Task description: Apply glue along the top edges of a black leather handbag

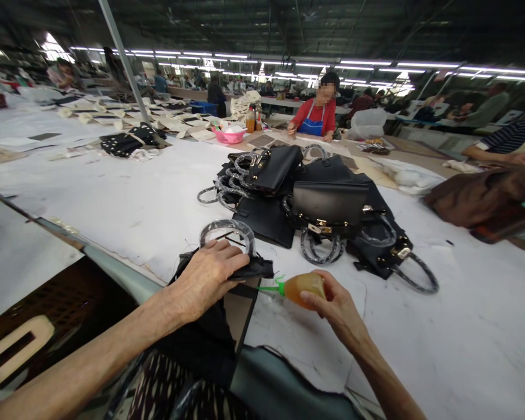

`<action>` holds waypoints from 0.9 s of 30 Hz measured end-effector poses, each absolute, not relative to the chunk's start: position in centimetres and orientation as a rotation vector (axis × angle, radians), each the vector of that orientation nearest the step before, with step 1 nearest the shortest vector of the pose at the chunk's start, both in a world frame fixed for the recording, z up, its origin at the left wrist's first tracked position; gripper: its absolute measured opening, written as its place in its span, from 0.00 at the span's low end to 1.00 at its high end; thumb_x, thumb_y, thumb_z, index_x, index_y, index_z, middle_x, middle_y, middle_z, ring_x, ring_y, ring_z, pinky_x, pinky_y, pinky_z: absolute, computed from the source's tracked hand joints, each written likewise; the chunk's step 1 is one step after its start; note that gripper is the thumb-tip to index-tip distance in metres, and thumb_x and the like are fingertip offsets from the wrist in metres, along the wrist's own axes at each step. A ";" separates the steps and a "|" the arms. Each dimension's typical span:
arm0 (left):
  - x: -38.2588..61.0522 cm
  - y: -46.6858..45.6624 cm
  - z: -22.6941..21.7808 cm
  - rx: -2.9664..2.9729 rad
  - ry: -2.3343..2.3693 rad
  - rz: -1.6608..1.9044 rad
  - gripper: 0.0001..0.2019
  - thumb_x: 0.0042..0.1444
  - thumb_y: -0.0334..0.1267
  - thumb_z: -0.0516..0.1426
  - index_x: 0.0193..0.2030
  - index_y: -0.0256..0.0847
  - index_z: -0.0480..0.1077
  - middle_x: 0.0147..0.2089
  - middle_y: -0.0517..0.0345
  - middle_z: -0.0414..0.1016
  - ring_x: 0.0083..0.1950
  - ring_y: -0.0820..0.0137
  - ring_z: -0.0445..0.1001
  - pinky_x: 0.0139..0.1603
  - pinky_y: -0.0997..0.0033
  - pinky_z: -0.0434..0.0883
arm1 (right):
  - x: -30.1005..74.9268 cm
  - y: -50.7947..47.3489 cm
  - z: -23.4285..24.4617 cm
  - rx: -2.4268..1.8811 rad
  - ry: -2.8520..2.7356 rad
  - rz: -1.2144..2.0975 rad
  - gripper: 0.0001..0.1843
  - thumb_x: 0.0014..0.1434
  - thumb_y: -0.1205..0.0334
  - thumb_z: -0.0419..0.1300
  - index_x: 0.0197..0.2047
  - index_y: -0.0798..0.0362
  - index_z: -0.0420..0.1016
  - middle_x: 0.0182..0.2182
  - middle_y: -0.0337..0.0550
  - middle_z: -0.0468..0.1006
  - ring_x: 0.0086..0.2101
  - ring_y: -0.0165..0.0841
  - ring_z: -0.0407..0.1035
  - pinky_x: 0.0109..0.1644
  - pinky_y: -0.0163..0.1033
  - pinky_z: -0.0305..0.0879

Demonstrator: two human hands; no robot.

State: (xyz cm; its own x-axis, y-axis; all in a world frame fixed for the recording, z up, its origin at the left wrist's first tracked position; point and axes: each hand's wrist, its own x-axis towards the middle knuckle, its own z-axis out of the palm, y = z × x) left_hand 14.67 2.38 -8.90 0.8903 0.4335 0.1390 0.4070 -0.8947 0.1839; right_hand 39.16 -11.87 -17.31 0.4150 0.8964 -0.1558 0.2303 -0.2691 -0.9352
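Note:
Near the table's front edge lies a black handbag (219, 326), its plastic-wrapped round handle (227, 224) standing up at the far side. My left hand (210, 265) grips the bag's upper edge beside the handle, fingers curled over it. In my right hand (332, 300) is a squeeze bottle (304, 290) of amber liquid, held on its side. Its thin green nozzle points left at the bag's edge; whether the tip touches cannot be made out. Just beyond my hands is a pile of black handbags (332, 204) with wrapped handles and gold-coloured clasps.
Across the white table (166, 181), a person in a red top and blue apron (315, 116) works near a pink basket (228, 135). A bundle of black pieces (129, 140) lies at the left. Brown material (481, 201) and another person's arm are at the right.

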 end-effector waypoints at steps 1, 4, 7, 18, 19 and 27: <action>14.6 2.3 -9.0 2.906 0.649 0.270 0.06 0.58 0.34 0.59 0.42 0.39 0.68 0.42 0.55 0.72 0.44 0.63 0.66 0.45 0.62 0.65 | 39.2 -11.9 -17.3 -1.736 -0.980 0.915 0.26 0.51 0.49 0.65 0.49 0.52 0.65 0.30 0.38 0.73 0.28 0.36 0.64 0.25 0.36 0.57; 14.5 2.2 -9.1 2.902 0.649 0.280 0.06 0.58 0.34 0.58 0.42 0.39 0.67 0.42 0.55 0.72 0.44 0.63 0.66 0.45 0.62 0.65 | 39.2 -11.9 -17.2 -1.717 -0.967 0.945 0.25 0.53 0.48 0.64 0.48 0.53 0.65 0.28 0.38 0.72 0.25 0.35 0.63 0.23 0.36 0.56; 14.4 2.2 -9.3 2.904 0.636 0.279 0.06 0.58 0.34 0.58 0.42 0.39 0.67 0.42 0.55 0.71 0.44 0.63 0.66 0.45 0.62 0.65 | 39.2 -11.9 -17.2 -1.726 -0.953 0.949 0.26 0.52 0.48 0.65 0.49 0.53 0.65 0.28 0.38 0.72 0.25 0.34 0.62 0.23 0.35 0.56; 14.2 1.9 -9.4 2.874 0.632 0.308 0.05 0.60 0.34 0.55 0.43 0.39 0.68 0.42 0.53 0.72 0.44 0.63 0.66 0.46 0.63 0.64 | 38.7 -11.9 -16.2 -1.736 -0.952 1.035 0.26 0.49 0.48 0.65 0.46 0.54 0.65 0.27 0.38 0.71 0.24 0.34 0.62 0.22 0.35 0.54; 14.2 1.8 -9.4 2.874 0.631 0.310 0.05 0.60 0.34 0.55 0.43 0.39 0.67 0.43 0.53 0.72 0.44 0.63 0.66 0.46 0.63 0.64 | 38.7 -11.9 -16.1 -1.733 -0.954 1.043 0.26 0.49 0.48 0.65 0.46 0.54 0.65 0.27 0.38 0.71 0.24 0.34 0.62 0.22 0.34 0.54; 14.0 1.7 -9.4 2.863 0.616 0.272 0.06 0.60 0.34 0.55 0.44 0.39 0.67 0.44 0.53 0.71 0.46 0.62 0.66 0.47 0.63 0.64 | 38.8 -11.9 -15.8 -1.715 -0.946 1.065 0.26 0.51 0.47 0.63 0.46 0.54 0.64 0.26 0.39 0.73 0.24 0.35 0.65 0.22 0.35 0.55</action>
